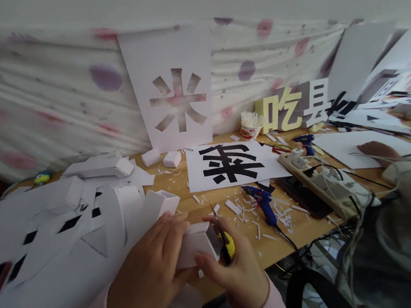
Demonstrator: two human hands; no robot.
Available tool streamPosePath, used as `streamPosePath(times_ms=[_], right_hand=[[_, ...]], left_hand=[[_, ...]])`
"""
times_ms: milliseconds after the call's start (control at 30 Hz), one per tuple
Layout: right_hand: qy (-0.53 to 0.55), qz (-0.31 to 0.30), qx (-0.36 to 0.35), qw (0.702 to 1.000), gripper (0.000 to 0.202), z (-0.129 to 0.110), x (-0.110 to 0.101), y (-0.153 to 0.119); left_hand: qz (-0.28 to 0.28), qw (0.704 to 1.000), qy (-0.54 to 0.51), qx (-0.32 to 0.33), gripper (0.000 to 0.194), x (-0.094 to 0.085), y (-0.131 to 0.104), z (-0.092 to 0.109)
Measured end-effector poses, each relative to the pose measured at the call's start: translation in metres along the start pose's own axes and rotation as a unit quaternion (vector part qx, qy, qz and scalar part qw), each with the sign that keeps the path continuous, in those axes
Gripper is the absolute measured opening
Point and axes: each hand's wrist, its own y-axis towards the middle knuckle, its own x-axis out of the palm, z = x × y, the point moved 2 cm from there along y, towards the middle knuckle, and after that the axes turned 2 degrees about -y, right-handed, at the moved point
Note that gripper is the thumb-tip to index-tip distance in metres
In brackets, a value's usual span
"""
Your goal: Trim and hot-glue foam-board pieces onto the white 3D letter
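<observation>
In the head view my left hand (150, 264) is closed round the left side of a small white box-shaped piece (195, 247), which looks like foam board or card. My right hand (242, 272) grips a yellow and black utility knife (231, 248) in its palm, its thin blade pointing up and left. My right thumb and fingers also rest on the right end of the white piece. Just beyond my left hand stands another white hollow piece (163, 201). White sheets (52, 260) with black marks and cut-outs spread to the left.
A blue glue gun (264, 203) lies among white scraps (247, 210). Behind it are a sheet with a black character (196, 172), a power strip (316, 186) and a paper cup (251, 127). A white stencil board (136, 77) leans on the wall. A co-worker's hand (378, 154) is at right.
</observation>
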Motion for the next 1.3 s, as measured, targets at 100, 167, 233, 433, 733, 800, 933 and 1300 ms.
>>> streamPosePath(times_ms=[100, 167, 233, 433, 733, 800, 933, 1300], right_hand=[[0.005, -0.022, -0.012, 1.000, 0.049, 0.006, -0.003, 0.002], [-0.011, -0.046, -0.049, 0.998, 0.054, 0.007, -0.011, 0.003], [-0.057, -0.045, -0.099, 0.992, 0.062, 0.005, -0.025, 0.003], [-0.391, 0.005, -0.162, 0.906, 0.054, -0.004, -0.046, -0.010], [-0.435, 0.009, -0.205, 0.877, 0.058, -0.011, -0.030, -0.010], [-0.427, 0.008, -0.209, 0.880, 0.056, -0.014, -0.030, -0.010], [-0.419, 0.016, -0.223, 0.880, 0.055, -0.018, -0.028, -0.011], [-0.303, 0.145, -0.113, 0.935, 0.045, 0.015, -0.066, -0.004]], left_hand=[[0.033, 0.998, 0.053, 0.021, 0.039, 0.002, -0.011, 0.002], [0.036, 0.997, 0.066, 0.028, 0.034, 0.003, -0.016, 0.002], [0.034, 0.997, 0.059, 0.023, 0.031, 0.002, -0.019, 0.000], [0.029, 0.996, 0.076, 0.034, 0.032, -0.008, -0.016, -0.001], [0.064, 0.995, 0.064, 0.043, 0.029, -0.017, -0.011, 0.001], [0.068, 0.994, 0.066, 0.044, 0.029, -0.018, -0.011, 0.001], [0.063, 0.995, 0.063, 0.051, 0.028, -0.019, -0.013, 0.001], [0.062, 0.993, 0.090, 0.041, 0.034, -0.026, -0.020, -0.008]])
